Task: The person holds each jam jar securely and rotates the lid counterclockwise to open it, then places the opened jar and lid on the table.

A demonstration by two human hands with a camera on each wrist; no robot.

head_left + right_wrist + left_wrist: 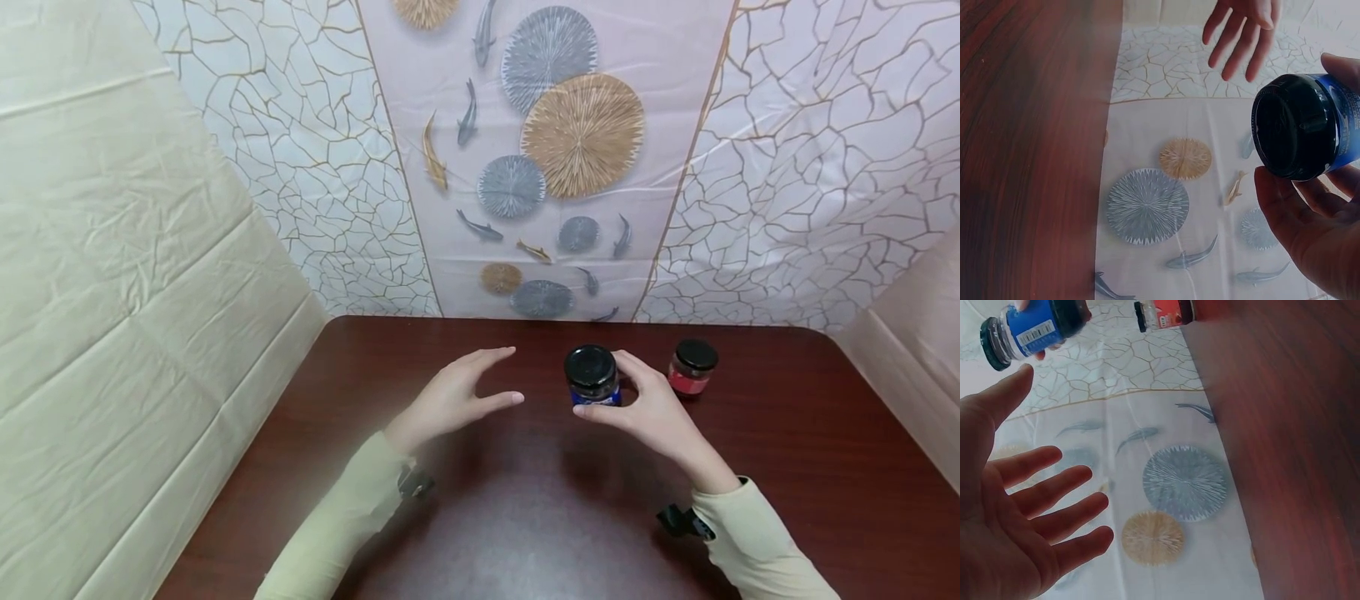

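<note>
My right hand [651, 414] grips a glass jar [592, 375] with a black lid and a blue label, thumb on the near side and fingers on the far side. In the right wrist view the dark base of this jar [1294, 128] faces the camera, above the table surface. My left hand [456, 398] is held to the left of the jar with fingers spread and nothing in them. The left wrist view shows this palm [1016, 531] with its fingers extended, and the blue label [1035, 328] with a barcode beyond the thumb.
A second jar [692, 368], black-lidded with a red label, stands on the table just right of my right hand. The dark red-brown wooden table [495, 517] meets a patterned cloth backdrop [555, 242] at its far edge. Cream cloth [142, 275] hangs along the left side.
</note>
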